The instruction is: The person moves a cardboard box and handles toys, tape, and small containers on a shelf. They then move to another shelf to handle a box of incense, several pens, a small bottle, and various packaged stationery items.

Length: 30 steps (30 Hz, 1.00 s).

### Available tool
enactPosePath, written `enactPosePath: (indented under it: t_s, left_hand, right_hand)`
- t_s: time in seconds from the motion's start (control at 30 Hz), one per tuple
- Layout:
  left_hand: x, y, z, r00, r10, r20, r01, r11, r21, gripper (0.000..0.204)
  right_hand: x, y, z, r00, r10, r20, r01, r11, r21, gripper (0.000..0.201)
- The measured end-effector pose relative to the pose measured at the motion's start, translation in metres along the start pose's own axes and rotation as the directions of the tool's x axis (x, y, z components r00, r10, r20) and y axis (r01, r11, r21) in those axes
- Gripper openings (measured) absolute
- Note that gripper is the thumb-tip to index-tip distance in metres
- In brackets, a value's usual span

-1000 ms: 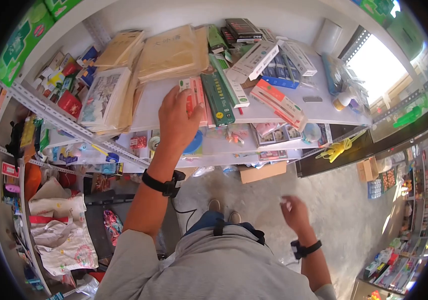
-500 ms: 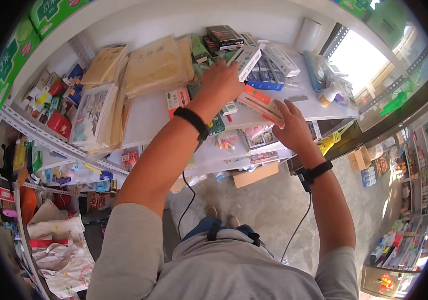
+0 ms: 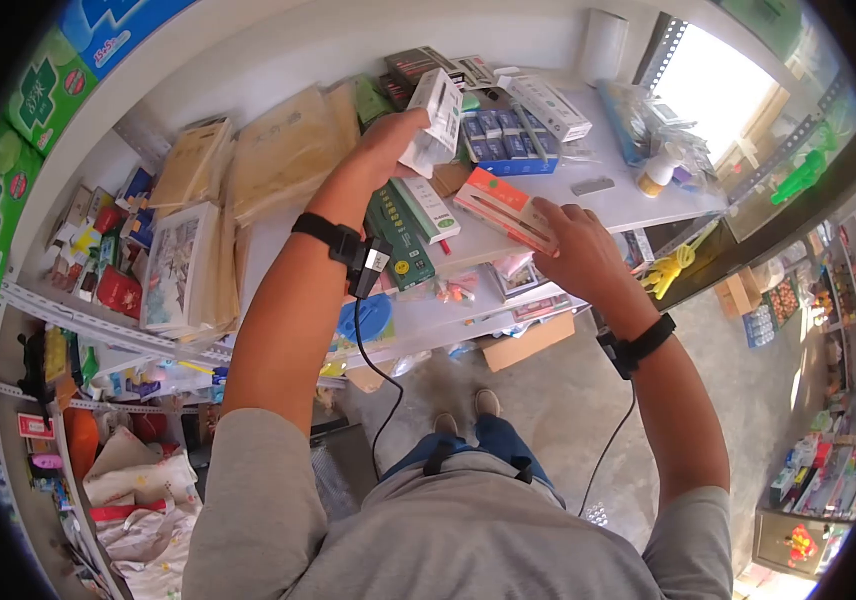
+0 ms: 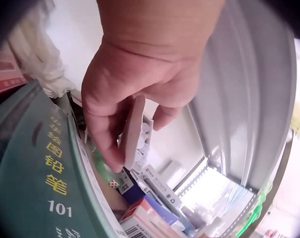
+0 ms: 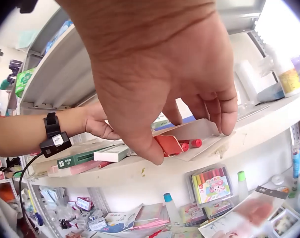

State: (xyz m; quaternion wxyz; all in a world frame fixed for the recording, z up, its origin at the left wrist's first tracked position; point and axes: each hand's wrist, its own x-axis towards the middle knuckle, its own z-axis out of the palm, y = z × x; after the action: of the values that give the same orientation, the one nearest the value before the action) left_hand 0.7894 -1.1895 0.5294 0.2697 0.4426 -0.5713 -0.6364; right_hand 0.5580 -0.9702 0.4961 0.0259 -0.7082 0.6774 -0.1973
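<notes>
White shelf, grey concrete floor

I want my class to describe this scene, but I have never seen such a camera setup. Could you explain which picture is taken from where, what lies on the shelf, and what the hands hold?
There is no machine here: a person works with two bare hands, wearing three cameras. The wide round picture comes from the head, looking down over both arms. The other two come from straps on the wrists, each looking along its own hand.

The white shelf is crowded with stationery: tan paper packets, a dark green pencil box, blue boxes.

The left hand has a grip on a white box, lifted off the shelf. The right hand holds the end of an orange and white box that lies on the shelf; its wrist camera shows thumb beneath and fingers on top.
</notes>
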Motion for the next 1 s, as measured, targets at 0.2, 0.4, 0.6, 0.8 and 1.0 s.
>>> enactPosePath:
  t_s: [0.2, 0.4, 0.6, 0.8, 1.0]
  left_hand:
    - [-0.057, -0.015, -0.015, 0.997, 0.047, 0.066, -0.012, 0.893, -0.45, 0.054]
    - [-0.194, -0.079, -0.041, 0.994, 0.024, -0.107, -0.08, 0.82, -0.566, 0.056]
    - [-0.29, -0.121, -0.036, 0.853, -0.17, -0.494, -0.198, 0.769, -0.608, 0.055]
    - [-0.243, -0.143, -0.067, 0.829, -0.005, -0.56, -0.205, 0.927, -0.313, 0.047]
    - [-0.228, -0.133, -0.058, 0.585, 0.504, -0.636, 0.204, 0.667, 0.716, 0.039]
  right_hand:
    - [0.001, 0.011, -0.005, 0.995, -0.095, 0.008, 0.095, 0.995, 0.017, 0.071]
    - [0.001, 0.009, -0.009, 0.991, -0.121, 0.064, 0.118, 0.992, 0.044, 0.072]
    - [0.006, -0.002, 0.006, 0.983, -0.167, 0.077, 0.167, 0.986, 0.005, 0.077]
    - [0.009, -0.023, 0.005, 0.976, -0.144, 0.161, 0.155, 0.986, -0.058, 0.081]
    - [0.005, -0.043, 0.002, 0.978, -0.069, 0.198, 0.097, 0.986, -0.136, 0.089]
